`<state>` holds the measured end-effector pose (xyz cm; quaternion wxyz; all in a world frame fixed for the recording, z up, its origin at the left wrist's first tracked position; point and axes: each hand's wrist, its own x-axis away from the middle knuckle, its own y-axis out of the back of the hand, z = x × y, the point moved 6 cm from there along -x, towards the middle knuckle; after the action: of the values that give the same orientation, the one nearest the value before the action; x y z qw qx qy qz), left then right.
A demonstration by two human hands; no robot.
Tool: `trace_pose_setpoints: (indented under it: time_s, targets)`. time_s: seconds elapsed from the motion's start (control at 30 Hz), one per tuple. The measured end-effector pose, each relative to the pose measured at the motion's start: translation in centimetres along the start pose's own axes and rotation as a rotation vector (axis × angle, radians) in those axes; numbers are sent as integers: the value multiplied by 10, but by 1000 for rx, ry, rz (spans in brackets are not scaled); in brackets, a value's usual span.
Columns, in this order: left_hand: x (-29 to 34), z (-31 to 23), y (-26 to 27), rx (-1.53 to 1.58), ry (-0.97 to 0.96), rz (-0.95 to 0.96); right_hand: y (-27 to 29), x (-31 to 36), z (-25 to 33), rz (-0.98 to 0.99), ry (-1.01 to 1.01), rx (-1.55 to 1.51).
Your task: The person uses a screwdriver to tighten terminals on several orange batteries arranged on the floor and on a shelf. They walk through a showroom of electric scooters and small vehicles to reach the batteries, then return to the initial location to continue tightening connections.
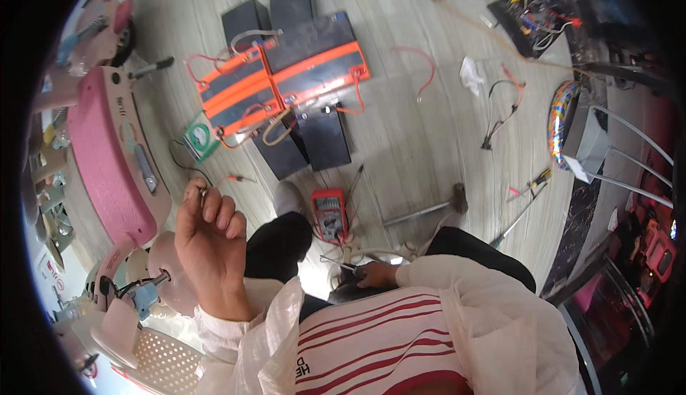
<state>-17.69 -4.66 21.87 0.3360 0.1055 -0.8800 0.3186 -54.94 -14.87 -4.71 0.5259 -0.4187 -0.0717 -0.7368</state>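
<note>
My left hand (214, 248) is raised at the left, palm up, with its fingers curled. Between its thumb and fingertips it pinches a small metal piece (203, 192), too small to name. Low in the middle, my right hand (376, 275) is closed on a tool with a thin metal shaft (336, 261); its exact kind is unclear. Just ahead of that hand, a red multimeter (329, 216) lies on the floor. Beyond it are orange-and-black batteries (321, 73) joined by short cables, with a red cable (359, 93) at the right end.
Dark battery blocks (325, 141) adjoin the orange ones. A hammer (429, 209) lies right of the multimeter. Test leads (511, 109), pliers (541, 180) and a tray of wires (539, 20) are farther right. A pink scooter (107, 152) and a green meter (201, 137) stand at the left.
</note>
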Motion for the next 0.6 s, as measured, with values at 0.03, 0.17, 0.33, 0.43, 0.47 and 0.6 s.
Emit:
trace_pose_setpoints:
  time_s: [0.03,0.17,0.33,0.43,0.47,0.6]
  targets:
    - [4,-6,-1,20,-38,45,14,-10,-6,-42,97,-16]
    - [24,-17,-13,103,-138,200,100,33,54,-170,150,-35]
    - [24,3,-11,56,-178,214,115,90,72,-693,206,-412]
    - [27,-1,-9,65,-227,173,109,129,85,-1156,290,-69]
    - [26,-3,-4,69,-245,175,97,143,91,-1137,287,-183]
    - [12,-6,19,144,-211,203,39,216,103,-1200,342,-485]
